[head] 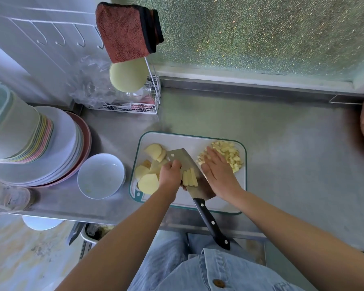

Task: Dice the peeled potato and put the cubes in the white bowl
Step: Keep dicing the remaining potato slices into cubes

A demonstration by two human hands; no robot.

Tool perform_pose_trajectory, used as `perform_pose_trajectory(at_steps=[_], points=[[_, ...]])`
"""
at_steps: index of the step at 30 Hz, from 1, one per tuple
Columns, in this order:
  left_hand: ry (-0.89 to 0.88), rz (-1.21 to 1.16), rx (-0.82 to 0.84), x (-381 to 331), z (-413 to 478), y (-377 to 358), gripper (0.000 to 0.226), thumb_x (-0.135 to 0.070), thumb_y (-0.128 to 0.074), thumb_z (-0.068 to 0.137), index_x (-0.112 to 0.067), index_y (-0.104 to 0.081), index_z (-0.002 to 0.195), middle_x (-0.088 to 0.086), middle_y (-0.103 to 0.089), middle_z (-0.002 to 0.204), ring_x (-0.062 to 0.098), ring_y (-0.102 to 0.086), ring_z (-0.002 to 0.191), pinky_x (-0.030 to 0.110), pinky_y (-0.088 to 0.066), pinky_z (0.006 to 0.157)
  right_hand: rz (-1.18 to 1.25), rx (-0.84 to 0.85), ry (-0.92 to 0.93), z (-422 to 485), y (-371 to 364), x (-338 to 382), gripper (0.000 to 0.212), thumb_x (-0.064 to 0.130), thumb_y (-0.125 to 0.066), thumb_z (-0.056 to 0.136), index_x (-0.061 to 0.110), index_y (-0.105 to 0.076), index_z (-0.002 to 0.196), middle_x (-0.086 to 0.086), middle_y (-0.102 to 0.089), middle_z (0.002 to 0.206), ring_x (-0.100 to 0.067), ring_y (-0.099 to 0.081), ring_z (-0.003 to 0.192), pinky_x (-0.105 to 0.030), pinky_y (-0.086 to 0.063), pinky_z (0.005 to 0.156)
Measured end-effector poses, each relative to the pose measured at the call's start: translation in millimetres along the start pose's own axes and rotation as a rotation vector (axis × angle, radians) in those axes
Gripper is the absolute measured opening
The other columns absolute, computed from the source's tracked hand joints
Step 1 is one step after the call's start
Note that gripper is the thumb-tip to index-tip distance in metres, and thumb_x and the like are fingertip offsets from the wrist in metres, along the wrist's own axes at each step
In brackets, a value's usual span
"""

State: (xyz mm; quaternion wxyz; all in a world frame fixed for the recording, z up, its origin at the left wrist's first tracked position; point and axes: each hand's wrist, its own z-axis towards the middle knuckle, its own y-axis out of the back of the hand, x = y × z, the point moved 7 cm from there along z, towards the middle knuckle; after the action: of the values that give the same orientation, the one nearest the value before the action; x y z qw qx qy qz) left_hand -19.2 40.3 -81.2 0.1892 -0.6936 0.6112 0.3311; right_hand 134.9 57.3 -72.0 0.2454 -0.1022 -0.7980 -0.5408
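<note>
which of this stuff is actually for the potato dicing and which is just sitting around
For the job: potato slices, sticks, cubes, cleaver, board, white bowl.

Lying about: plates, cup stack, cloth, wire rack, plastic bag.

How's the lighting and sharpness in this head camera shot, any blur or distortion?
Head view, light: soft daylight through the frosted window, only faint shadows on the steel counter. Head view, focus: sharp around the cutting board, cleaver and potato strips. Head view, distortion: edges bow outward, and the stacked cups at the left look smeared and stretched.
</note>
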Motion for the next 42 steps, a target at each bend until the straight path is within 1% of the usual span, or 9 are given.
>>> perform_pose_trajectory(at_steps=[5, 10, 15, 20, 24, 30, 33, 37, 42], points=[[-0.015, 0.004, -0.105, -5, -2, 9, 0.023, -0.015, -0.033, 0.095, -0.008, -0.044, 0.076, 0.01, -0.047, 0.061, 0.022, -0.049, 0.046, 0.026, -0.043, 0.043, 0.092, -0.219, 0.107, -16, 25, 12, 0.053, 0.049, -0.021, 0.097, 0.026, -0.057, 0.129, -0.004, -0.048, 0.129, -0.022, -0.04, 0.122, -0.041, -0.033, 0.105], [-0.023, 0.035, -0.16, -7, -4, 8, 0.028, -0.021, -0.032, 0.099, -0.004, -0.054, 0.094, 0.017, -0.061, 0.082, 0.025, -0.06, 0.059, 0.031, -0.05, 0.055, 0.225, 0.006, 0.34, -32, 8, 50, 0.04, 0.028, -0.041, 0.099, 0.02, -0.049, 0.138, -0.004, -0.043, 0.142, -0.016, -0.045, 0.125, -0.025, -0.036, 0.104], [-0.03, 0.08, -0.229, -1, -8, 16, 0.028, -0.017, -0.034, 0.094, -0.009, -0.046, 0.07, 0.011, -0.047, 0.067, 0.027, -0.048, 0.065, 0.039, -0.046, 0.062, 0.246, -0.159, 0.083, -22, 6, 54, 0.036, 0.029, -0.055, 0.093, 0.013, -0.055, 0.125, -0.003, -0.051, 0.119, -0.017, -0.054, 0.105, -0.023, -0.044, 0.084], [-0.061, 0.234, -0.325, -5, -20, 32, 0.034, -0.017, -0.035, 0.096, -0.012, -0.048, 0.066, 0.007, -0.05, 0.063, 0.022, -0.048, 0.061, 0.029, -0.039, 0.056, 0.249, -0.067, 0.001, -10, -9, 67, 0.032, 0.029, -0.061, 0.088, 0.011, -0.055, 0.113, -0.002, -0.053, 0.106, -0.015, -0.052, 0.089, -0.021, -0.035, 0.071], [-0.07, 0.23, -0.298, -4, -22, 42, 0.035, -0.018, -0.034, 0.098, -0.007, -0.051, 0.069, 0.01, -0.055, 0.061, 0.018, -0.051, 0.048, 0.023, -0.032, 0.041, 0.298, -0.015, 0.023, -3, -16, 71, 0.027, 0.033, -0.06, 0.089, 0.015, -0.058, 0.11, 0.0, -0.056, 0.103, -0.014, -0.054, 0.089, -0.023, -0.043, 0.074], [-0.063, 0.18, -0.291, -8, -22, 60, 0.034, -0.019, -0.034, 0.095, -0.009, -0.047, 0.065, 0.016, -0.056, 0.061, 0.024, -0.056, 0.043, 0.024, -0.033, 0.043, 0.393, 0.035, 0.013, 4, -19, 68, 0.023, 0.043, -0.056, 0.092, 0.024, -0.062, 0.104, 0.008, -0.057, 0.097, -0.004, -0.054, 0.088, -0.016, -0.041, 0.073], [-0.056, 0.197, -0.294, -7, -22, 67, 0.033, -0.022, -0.034, 0.094, -0.004, -0.05, 0.071, 0.026, -0.065, 0.072, 0.014, -0.052, 0.032, 0.024, -0.037, 0.046, 0.244, 0.033, 0.006, 19, -25, 57, 0.019, 0.031, -0.059, 0.091, 0.021, -0.061, 0.107, 0.005, -0.056, 0.1, -0.011, -0.054, 0.092, -0.02, -0.038, 0.073], [-0.076, 0.175, -0.314, -7, -20, 80, 0.037, -0.024, -0.034, 0.091, -0.003, -0.05, 0.064, 0.024, -0.066, 0.065, 0.019, -0.054, 0.034, 0.034, -0.05, 0.056, 0.048, 0.051, 0.012, 27, -35, 37, 0.028, 0.003, -0.06, 0.083, 0.01, -0.061, 0.11, -0.008, -0.054, 0.106, -0.025, -0.054, 0.1, -0.026, -0.038, 0.077], [-0.093, 0.138, -0.338, -8, -19, 93, 0.032, -0.021, -0.034, 0.09, -0.007, -0.041, 0.062, 0.019, -0.057, 0.058, 0.019, -0.052, 0.032, 0.031, -0.044, 0.054, 0.016, -0.063, 0.086, 28, -33, 38, 0.028, 0.002, -0.064, 0.079, 0.01, -0.067, 0.106, -0.009, -0.053, 0.103, -0.025, -0.052, 0.099, -0.026, -0.039, 0.08]])
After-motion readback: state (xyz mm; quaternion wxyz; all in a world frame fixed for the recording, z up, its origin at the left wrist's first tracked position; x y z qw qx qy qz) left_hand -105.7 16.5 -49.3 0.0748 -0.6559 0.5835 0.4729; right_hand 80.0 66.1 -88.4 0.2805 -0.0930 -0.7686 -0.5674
